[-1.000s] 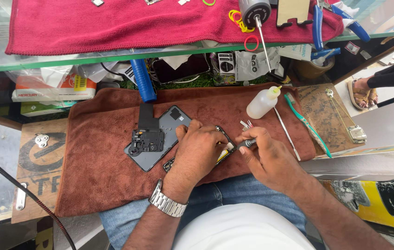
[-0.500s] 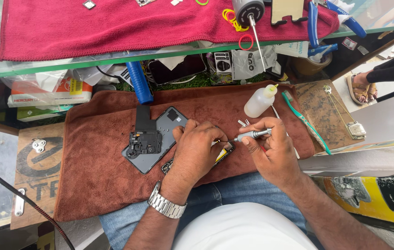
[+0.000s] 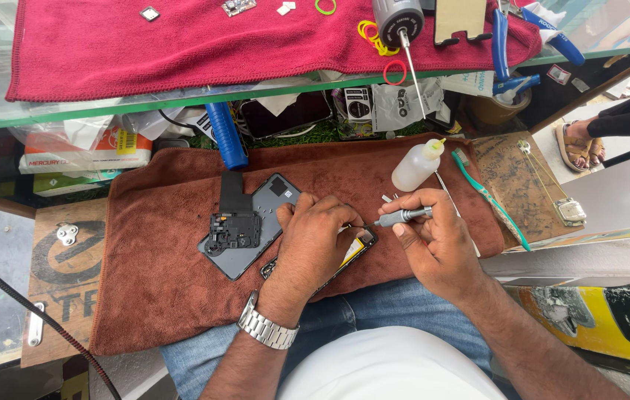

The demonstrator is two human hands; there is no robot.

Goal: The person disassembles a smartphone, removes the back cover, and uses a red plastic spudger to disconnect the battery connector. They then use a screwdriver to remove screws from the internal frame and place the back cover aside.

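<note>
Holding a small grey screwdriver (image 3: 402, 216), your right hand (image 3: 433, 244) has its grip closed around the handle, with the thin tip pointing left toward the opened phone (image 3: 352, 248) under your left hand (image 3: 313, 241). That left hand lies palm down on the phone and covers most of it, fingers curled over its upper edge; you cannot tell from here whether they pinch anything, only that they press on the device. A metal watch (image 3: 268, 328) sits on that wrist.

The phone lies on the brown towel (image 3: 152, 281) spread over the surface, close to your lap. Just left of your left hand rests the dark grey back cover (image 3: 274, 204), with a black inner frame piece (image 3: 233, 230) lying on it. A few tiny screws (image 3: 387, 198) sit on the towel just above the screwdriver.

Beyond your right hand stands a small white squeeze bottle (image 3: 416, 166) with a yellowish nozzle, and beside it a green toothbrush (image 3: 489, 196) lies slanted at the towel's right edge. A blue handle (image 3: 224, 135) rests at the towel's far edge. Farther away, a red cloth (image 3: 181, 44) covers a glass shelf and carries blue pliers (image 3: 504, 37) and yellow rubber bands (image 3: 370, 33).
</note>
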